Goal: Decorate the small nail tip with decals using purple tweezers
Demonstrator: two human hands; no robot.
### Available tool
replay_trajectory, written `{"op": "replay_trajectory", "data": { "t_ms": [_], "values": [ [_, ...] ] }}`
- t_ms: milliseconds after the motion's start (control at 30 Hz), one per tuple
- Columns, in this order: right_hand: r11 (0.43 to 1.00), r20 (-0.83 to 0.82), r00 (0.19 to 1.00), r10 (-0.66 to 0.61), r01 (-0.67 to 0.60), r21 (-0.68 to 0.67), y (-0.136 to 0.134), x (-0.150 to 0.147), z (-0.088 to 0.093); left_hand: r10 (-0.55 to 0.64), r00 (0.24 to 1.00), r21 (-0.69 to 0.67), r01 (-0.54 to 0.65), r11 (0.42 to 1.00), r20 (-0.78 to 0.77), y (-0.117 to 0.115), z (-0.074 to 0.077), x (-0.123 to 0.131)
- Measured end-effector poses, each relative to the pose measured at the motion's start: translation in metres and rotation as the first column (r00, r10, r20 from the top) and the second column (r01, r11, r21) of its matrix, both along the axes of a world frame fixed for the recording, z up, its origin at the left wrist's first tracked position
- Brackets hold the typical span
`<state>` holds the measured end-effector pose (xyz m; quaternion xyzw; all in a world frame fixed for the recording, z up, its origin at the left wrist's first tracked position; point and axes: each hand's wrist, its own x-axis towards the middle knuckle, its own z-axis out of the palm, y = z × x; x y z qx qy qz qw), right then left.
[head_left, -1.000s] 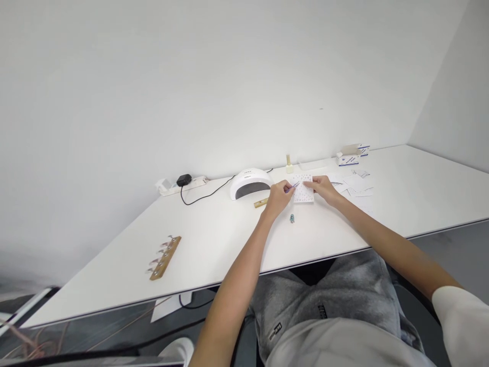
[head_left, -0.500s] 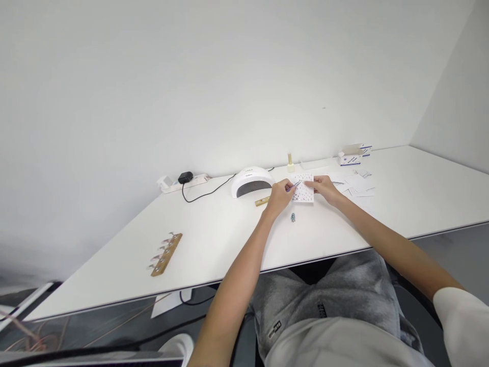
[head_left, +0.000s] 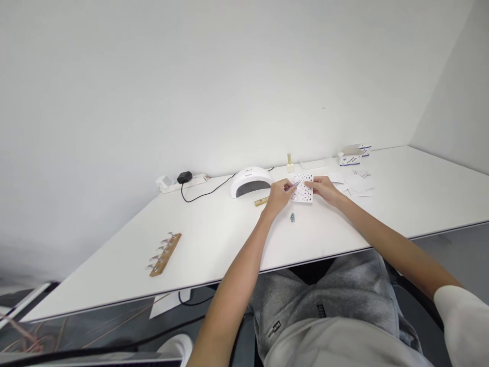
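My left hand (head_left: 279, 194) is closed in a pinch around slim purple tweezers (head_left: 293, 185), whose tips reach onto the face of a white sticker sheet (head_left: 303, 193) dotted with small dark stars. Gripping that sheet by its right edge, my right hand (head_left: 321, 187) keeps it tilted up above the table. Just below the sheet lies a small blue-green nail tip (head_left: 292, 217). Behind my left wrist, partly covered by it, is a short wooden strip (head_left: 261, 202).
A white nail lamp (head_left: 252, 176) stands behind my left hand, and a bottle (head_left: 290, 164) is near the wall. Loose papers (head_left: 357, 184) and small boxes (head_left: 349, 157) lie to the right. At left sit a wooden holder (head_left: 166, 255) with nail tips and a power strip (head_left: 195, 180).
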<state>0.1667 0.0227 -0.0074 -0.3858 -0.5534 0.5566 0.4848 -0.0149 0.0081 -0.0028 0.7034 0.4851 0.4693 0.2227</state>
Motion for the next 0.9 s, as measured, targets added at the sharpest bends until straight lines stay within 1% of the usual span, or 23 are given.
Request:
{"op": "replay_trajectory", "data": {
  "t_ms": [200,500,700,900],
  "values": [
    [1.000,-0.003,1.000,0.001,-0.001,-0.005,-0.0021,-0.0006,0.0018,0.010,1.000,0.034,-0.009,0.999,-0.018,0.0014,0.0002,-0.0002],
    [1.000,-0.005,1.000,0.001,-0.001,-0.010,-0.0005,0.0002,0.0006,-0.001,1.000,0.030,0.001,1.000,-0.003,-0.0003,0.0008,-0.0006],
    [1.000,-0.011,1.000,-0.008,0.007,-0.027,-0.0027,-0.0010,0.0038,0.011,1.000,0.032,-0.010,0.999,-0.012,0.0015,-0.0001,-0.0004],
    [0.999,0.036,0.998,-0.047,0.046,0.026,-0.0013,-0.0014,0.0036,0.046,0.998,0.034,-0.045,0.998,-0.036,0.0000,0.0009,0.0003]
  ]
}}
